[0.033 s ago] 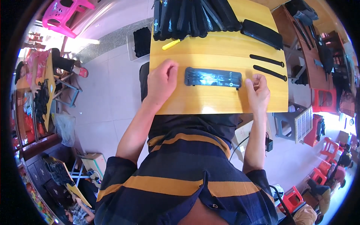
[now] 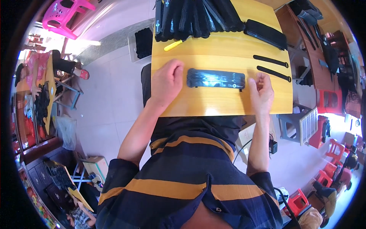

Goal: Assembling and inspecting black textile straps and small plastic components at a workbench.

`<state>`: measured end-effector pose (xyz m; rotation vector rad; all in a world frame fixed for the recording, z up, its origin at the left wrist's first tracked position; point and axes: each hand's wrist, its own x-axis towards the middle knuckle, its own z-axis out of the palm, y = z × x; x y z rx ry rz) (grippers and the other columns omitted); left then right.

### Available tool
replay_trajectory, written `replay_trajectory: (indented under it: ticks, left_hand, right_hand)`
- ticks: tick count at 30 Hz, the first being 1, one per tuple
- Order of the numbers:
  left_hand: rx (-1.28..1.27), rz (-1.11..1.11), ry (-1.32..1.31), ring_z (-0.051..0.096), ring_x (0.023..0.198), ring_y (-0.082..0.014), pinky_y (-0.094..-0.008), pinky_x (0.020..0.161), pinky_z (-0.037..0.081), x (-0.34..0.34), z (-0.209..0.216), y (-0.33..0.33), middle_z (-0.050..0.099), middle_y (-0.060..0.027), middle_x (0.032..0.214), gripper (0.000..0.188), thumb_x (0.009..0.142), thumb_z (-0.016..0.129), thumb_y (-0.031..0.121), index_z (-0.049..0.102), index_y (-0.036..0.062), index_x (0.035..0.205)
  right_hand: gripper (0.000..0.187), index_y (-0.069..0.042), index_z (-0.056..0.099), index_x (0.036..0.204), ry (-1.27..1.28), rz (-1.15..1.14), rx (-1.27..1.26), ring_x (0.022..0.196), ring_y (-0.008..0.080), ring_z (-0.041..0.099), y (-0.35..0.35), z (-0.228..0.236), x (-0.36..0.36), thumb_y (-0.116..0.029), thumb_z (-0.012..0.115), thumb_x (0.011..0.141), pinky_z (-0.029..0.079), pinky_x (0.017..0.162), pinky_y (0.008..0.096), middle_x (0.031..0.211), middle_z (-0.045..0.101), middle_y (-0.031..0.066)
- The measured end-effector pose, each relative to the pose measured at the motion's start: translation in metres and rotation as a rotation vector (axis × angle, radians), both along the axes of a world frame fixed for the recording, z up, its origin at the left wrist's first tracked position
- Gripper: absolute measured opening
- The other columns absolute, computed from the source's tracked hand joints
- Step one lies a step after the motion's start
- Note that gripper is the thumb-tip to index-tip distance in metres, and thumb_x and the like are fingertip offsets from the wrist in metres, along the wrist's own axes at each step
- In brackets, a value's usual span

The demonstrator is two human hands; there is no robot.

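Note:
On the yellow wooden table (image 2: 213, 105) lies a flat, dark pack (image 2: 216, 78) with a glossy front, apparently stacked black bands, between my two hands. Two small black tabs stick out below its near edge. My left hand (image 2: 167, 82) rests just left of the pack, its fingers curled into a loose fist with nothing seen in them. To the right of the pack, my right hand (image 2: 262, 93) has half-bent fingers, the thumb apart from them, and holds nothing. Neither hand touches the pack. Two black straps (image 2: 270, 61) with small end loops lie beyond my right hand.
Many black strips (image 2: 198, 19) are heaped at the table's far edge. Near them lie a yellow-handled tool (image 2: 173, 45) and a black stack (image 2: 265, 34). A bin of black pieces (image 2: 143, 44) stands left of the table. Other people sit at tables on the left.

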<state>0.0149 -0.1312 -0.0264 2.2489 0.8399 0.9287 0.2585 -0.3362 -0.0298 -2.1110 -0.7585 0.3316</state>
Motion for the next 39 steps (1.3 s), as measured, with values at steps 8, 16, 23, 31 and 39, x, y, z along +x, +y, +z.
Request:
replay_trajectory:
  ticks: [8, 16, 23, 31, 39]
  left_hand:
    - [0.284, -0.194, 0.129, 0.064, 0.107, -0.0349, -0.046, 0.091, 0.053, 0.076, -0.018, -0.009, 0.068, -0.0123, 0.109, 0.023, 0.09, 0.062, 0.003, 0.067, 0.0056, 0.112]
    - [0.332, -0.246, 0.176, 0.058, 0.118, -0.0348, -0.0488, 0.103, 0.046, 0.093, -0.047, 0.0, 0.062, -0.0134, 0.119, 0.03, 0.089, 0.061, 0.012, 0.066, 0.0057, 0.118]
    - [0.351, -0.234, 0.179, 0.056, 0.125, -0.0381, -0.0484, 0.108, 0.044, 0.092, -0.043, 0.0, 0.06, -0.0183, 0.129, 0.036, 0.087, 0.062, 0.007, 0.066, 0.0034, 0.122]
    - [0.395, -0.25, 0.237, 0.053, 0.129, -0.0365, -0.0532, 0.111, 0.039, 0.095, -0.049, -0.001, 0.059, -0.0166, 0.131, 0.037, 0.09, 0.063, 0.016, 0.065, 0.0056, 0.126]
    - [0.442, -0.233, 0.293, 0.05, 0.132, -0.0388, -0.0556, 0.111, 0.037, 0.133, -0.042, -0.025, 0.057, -0.0183, 0.134, 0.044, 0.089, 0.066, 0.013, 0.061, 0.0069, 0.132]
  right_hand:
    - [0.047, -0.007, 0.056, 0.138, -0.581, 0.275, 0.15, 0.137, 0.0441, 0.047, 0.088, -0.015, -0.038, -0.008, 0.065, 0.092, 0.038, 0.112, 0.0631, 0.143, 0.052, 0.0219]
    - [0.048, -0.011, 0.053, 0.143, -0.608, 0.284, -0.019, 0.146, 0.044, 0.037, 0.109, -0.048, -0.038, -0.017, 0.063, 0.096, 0.027, 0.116, 0.0711, 0.15, 0.046, 0.0197]
    - [0.044, -0.013, 0.054, 0.141, -0.656, 0.277, -0.145, 0.146, 0.0414, 0.037, 0.1, -0.046, -0.027, -0.021, 0.061, 0.099, 0.025, 0.118, 0.0705, 0.149, 0.047, 0.0167]
    - [0.041, -0.011, 0.057, 0.137, -0.64, 0.274, -0.098, 0.142, 0.0423, 0.043, 0.086, -0.054, -0.002, -0.016, 0.059, 0.097, 0.028, 0.117, 0.0685, 0.144, 0.053, 0.0169]
    - [0.048, -0.007, 0.056, 0.138, -0.593, 0.246, -0.089, 0.143, 0.0422, 0.042, 0.084, -0.057, -0.001, -0.014, 0.06, 0.091, 0.03, 0.117, 0.0668, 0.144, 0.053, 0.0187]
